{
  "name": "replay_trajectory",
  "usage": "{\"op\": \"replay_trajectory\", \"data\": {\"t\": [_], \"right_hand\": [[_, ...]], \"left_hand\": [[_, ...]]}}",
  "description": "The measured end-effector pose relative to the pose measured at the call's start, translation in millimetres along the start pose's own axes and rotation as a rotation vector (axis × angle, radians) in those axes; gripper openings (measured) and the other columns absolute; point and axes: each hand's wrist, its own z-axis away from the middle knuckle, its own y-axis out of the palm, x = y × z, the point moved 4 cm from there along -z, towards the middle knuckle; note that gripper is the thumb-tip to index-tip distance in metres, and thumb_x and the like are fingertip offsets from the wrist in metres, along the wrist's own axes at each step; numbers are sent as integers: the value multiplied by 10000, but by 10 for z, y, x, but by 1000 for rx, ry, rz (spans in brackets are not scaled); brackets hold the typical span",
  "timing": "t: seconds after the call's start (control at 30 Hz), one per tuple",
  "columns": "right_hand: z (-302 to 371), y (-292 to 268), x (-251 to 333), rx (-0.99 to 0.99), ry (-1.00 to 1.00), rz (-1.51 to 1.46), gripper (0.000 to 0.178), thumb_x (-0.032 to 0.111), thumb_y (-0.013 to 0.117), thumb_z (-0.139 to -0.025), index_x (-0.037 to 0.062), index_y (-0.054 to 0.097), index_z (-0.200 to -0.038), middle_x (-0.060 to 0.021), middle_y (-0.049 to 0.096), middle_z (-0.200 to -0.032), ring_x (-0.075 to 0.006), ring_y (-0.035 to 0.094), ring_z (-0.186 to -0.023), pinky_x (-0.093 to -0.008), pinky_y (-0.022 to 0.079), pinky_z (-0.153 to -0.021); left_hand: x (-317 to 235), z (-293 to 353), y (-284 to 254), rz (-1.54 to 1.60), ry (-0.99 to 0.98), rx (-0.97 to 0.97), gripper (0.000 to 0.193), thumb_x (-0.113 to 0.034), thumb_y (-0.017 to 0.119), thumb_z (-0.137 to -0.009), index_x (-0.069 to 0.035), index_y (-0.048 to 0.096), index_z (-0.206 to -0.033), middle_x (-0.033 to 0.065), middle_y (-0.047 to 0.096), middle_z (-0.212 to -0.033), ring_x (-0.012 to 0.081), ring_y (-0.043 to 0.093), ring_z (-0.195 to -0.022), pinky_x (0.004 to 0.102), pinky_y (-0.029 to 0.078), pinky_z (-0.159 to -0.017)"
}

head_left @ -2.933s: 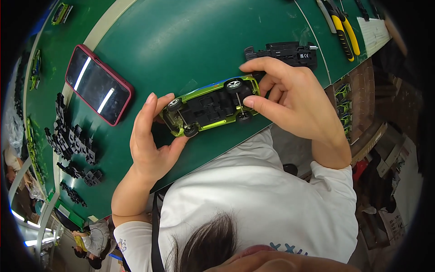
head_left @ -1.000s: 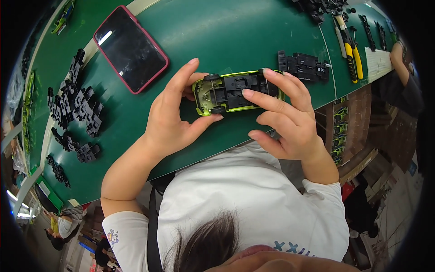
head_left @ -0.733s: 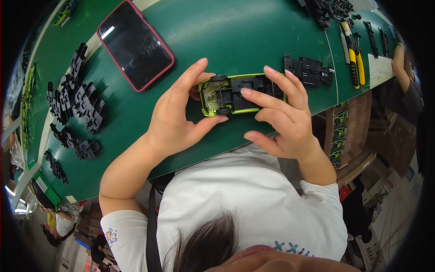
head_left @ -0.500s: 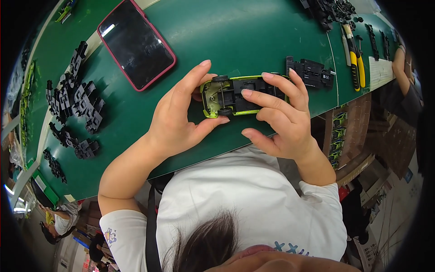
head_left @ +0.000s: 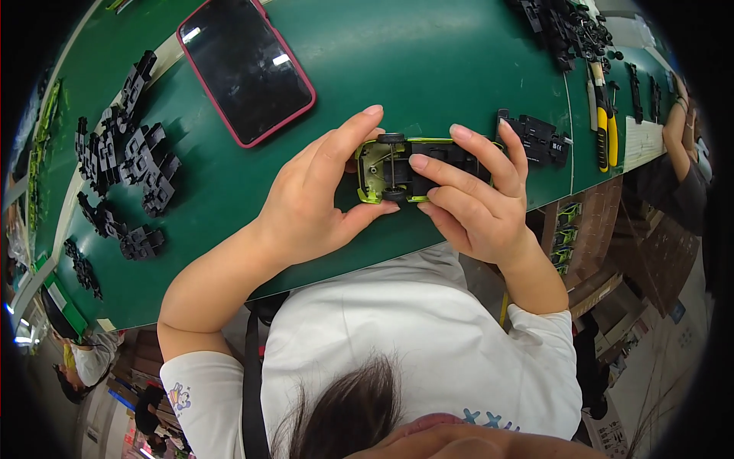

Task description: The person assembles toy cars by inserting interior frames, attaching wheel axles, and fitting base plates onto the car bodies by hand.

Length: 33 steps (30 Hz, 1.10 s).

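A lime-green toy car [head_left: 372, 171] lies upside down between my hands, its dark underside facing up. My left hand [head_left: 306, 197] grips its left end, thumb on the near side and fingers on the far side. A thin axle with two black wheels [head_left: 391, 138] runs across that end. My right hand [head_left: 483, 205] closes round the right part, fingertips on the far edge and underside, thumb by the near edge. Those fingers partly hide the car's right end. Just beyond my right hand a black chassis plate [head_left: 539, 141] rests on the table.
A phone in a red case [head_left: 248, 73] lies on the green table [head_left: 397, 46]. Black plastic parts [head_left: 141, 164] are piled at left, with more [head_left: 562, 34] at far right. Yellow-handled pliers [head_left: 606, 126] lie at right. Another person's arm [head_left: 674, 126] shows at the right edge.
The view has shifted slightly. My right thumb has moved from apart from the car to its near edge, and the right fingers have closed in. The left hand keeps its grip.
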Motion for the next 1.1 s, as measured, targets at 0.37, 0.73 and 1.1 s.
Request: {"op": "replay_trajectory", "data": {"t": [0.37, 0.73, 1.1], "right_hand": [[-34, -27, -24, 107, -63, 30, 239, 175, 751, -746, 113, 586, -906, -24, 698, -1124, -291, 531, -1200, -540, 225, -1119], [4, -210, 16, 76, 296, 90, 749, 320, 839, -651, 26, 512, -1257, -139, 619, -1008, -324, 581, -938, -421, 440, -852], [196, -88, 182, 6, 359, -163, 383, 251, 792, -747, 27, 557, -949, -80, 625, -818, -279, 609, -718, -377, 472, -653]], "left_hand": [[13, -1, 0, 15, -5, 6, 902, -55, 852, -627, -1, 381, -1394, 174, 585, -1222, 293, 643, -971, 329, 569, -728], [4, 55, -44, 19, -133, -183, 769, -14, 806, -693, 7, 425, -1362, 158, 573, -1144, 171, 632, -756, 267, 567, -657], [-235, -19, 111, -227, 12, 29, 765, -372, 876, -621, 30, 562, -1191, 171, 608, -1103, 289, 609, -883, 358, 501, -757]]}}
